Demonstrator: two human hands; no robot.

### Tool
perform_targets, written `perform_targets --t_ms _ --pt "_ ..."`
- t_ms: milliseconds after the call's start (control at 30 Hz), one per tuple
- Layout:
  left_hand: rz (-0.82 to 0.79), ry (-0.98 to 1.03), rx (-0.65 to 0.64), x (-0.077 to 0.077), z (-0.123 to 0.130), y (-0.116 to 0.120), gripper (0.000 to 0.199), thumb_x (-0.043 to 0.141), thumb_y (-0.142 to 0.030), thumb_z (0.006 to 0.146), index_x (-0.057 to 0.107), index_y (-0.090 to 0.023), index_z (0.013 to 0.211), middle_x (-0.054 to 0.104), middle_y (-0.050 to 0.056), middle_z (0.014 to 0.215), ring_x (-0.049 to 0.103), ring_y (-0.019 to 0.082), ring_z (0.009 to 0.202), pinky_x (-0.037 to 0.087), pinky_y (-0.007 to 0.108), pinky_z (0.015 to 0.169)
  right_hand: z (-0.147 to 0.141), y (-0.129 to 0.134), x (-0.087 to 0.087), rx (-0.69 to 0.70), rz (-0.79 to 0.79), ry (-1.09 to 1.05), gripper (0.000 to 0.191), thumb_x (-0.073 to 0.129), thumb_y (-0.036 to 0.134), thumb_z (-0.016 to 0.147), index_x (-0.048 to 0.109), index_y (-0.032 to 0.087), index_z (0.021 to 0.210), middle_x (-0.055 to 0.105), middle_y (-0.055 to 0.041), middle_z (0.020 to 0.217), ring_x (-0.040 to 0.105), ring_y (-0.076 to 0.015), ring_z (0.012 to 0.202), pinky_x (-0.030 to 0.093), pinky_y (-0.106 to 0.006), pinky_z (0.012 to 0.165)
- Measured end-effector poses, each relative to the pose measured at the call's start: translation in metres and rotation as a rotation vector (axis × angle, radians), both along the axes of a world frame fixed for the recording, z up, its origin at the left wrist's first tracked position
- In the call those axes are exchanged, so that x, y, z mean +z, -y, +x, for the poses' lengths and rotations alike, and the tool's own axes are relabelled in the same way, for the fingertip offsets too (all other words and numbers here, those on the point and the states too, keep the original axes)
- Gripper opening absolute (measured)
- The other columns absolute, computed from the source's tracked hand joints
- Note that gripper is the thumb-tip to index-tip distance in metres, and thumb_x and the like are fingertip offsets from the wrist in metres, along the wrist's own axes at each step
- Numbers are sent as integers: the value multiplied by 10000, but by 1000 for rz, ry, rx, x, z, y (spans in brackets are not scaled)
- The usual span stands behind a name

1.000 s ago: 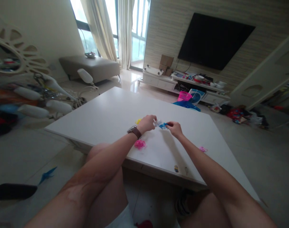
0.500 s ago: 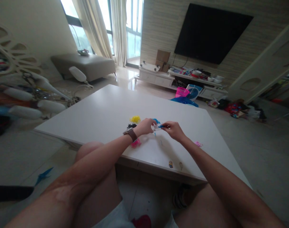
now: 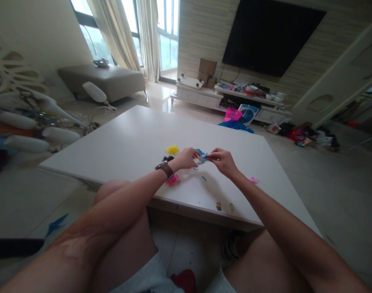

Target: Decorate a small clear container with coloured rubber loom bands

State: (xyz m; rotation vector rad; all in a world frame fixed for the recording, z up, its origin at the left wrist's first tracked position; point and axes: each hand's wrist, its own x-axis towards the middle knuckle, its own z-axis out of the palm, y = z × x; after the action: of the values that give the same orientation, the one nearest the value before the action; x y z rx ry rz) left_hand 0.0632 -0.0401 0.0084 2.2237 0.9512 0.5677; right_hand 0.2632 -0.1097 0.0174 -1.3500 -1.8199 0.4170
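Over the table, my left hand [image 3: 186, 158] pinches one side of a small clear plastic packet [image 3: 201, 159] with blue bits in or on it. From the other side, my right hand [image 3: 223, 161] has its fingertips closed at the packet's edge, on some of the blue. A blue pile [image 3: 200, 151] lies just behind the packet, partly covered. Near my left wrist are a yellow pile [image 3: 172, 150], a black pile [image 3: 168, 158] and a pink pile [image 3: 173, 180] of small pieces. One loose blue strip [image 3: 204, 178] rests below the hands.
The white table [image 3: 128, 138] has a small yellow-and-blue figure [image 3: 218, 206] and a small pale piece [image 3: 231, 208] near its front edge. Pink pieces [image 3: 253, 180] lie by my right forearm. Beyond the table stand a pink basket [image 3: 233, 114] and a low cabinet [image 3: 192, 96].
Both hands stay at the packet, with their fingers slightly shifted. The blue strip on the table below them now shows more plainly. The whole view has tilted a little.
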Motion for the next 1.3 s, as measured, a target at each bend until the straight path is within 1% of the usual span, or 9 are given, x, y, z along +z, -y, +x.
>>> perform_targets --t_ms 100,267,533,667,767,933,1100,1233,1300 --pt "-8 4 14 0 0 -2 469 766 -118 571 774 -154 1039 750 56 866 692 215 825 548 294 754 -3 1 0 -27 -46 -13 142 713 321 820 779 196 841 738 -51 806 662 -181 720 517 -300 688" --pt "-5 23 -33 -3 1 -2 449 772 -116 577 775 -162 1023 750 54 863 697 215 848 550 296 775 -6 3 -1 -82 -55 -34 116 733 294 795 744 180 774 722 -29 732 640 -170 683 504 -298 684" --pt "-36 23 -31 1 0 -4 451 776 -142 589 777 -151 1040 755 56 879 690 200 821 537 271 734 0 -3 1 52 -20 41 154 657 286 850 776 197 809 610 -50 866 591 -159 771 500 -288 666" --pt "-39 16 -29 1 0 -5 448 774 -151 597 776 -144 1045 755 55 873 685 197 807 526 266 716 1 0 4 58 -58 -4 127 618 215 837 735 182 872 670 -42 864 634 -160 780 524 -304 730" --pt "-46 11 -22 -1 0 -6 457 779 -151 593 773 -152 1050 754 52 867 684 201 818 523 267 717 0 4 7 49 -72 -89 95 674 251 807 683 177 865 696 -29 818 651 -162 749 535 -310 730" --pt "-76 37 -54 -1 1 -5 418 773 -132 594 766 -137 1012 755 62 867 685 197 806 518 268 712 -1 4 8 29 -32 -165 227 765 357 760 637 182 829 677 -13 775 644 -159 706 532 -299 686" --pt "-121 108 -107 -2 2 -3 368 768 -132 598 743 -143 965 746 50 839 683 187 789 524 264 704 -5 6 13 17 24 -154 231 727 404 814 668 180 816 695 -18 764 649 -161 706 540 -308 703" --pt "-200 194 -55 0 2 -5 311 771 -133 587 699 -138 890 730 47 827 674 174 755 525 265 683 -5 9 22 -111 207 -109 142 648 329 872 690 194 881 717 -31 868 655 -168 803 530 -301 745" --pt "-254 286 14 2 0 -6 299 774 -141 592 673 -134 873 725 52 849 673 169 761 528 270 688 0 8 19 -203 197 -54 110 626 276 873 691 187 884 715 -34 861 649 -166 797 513 -284 719"
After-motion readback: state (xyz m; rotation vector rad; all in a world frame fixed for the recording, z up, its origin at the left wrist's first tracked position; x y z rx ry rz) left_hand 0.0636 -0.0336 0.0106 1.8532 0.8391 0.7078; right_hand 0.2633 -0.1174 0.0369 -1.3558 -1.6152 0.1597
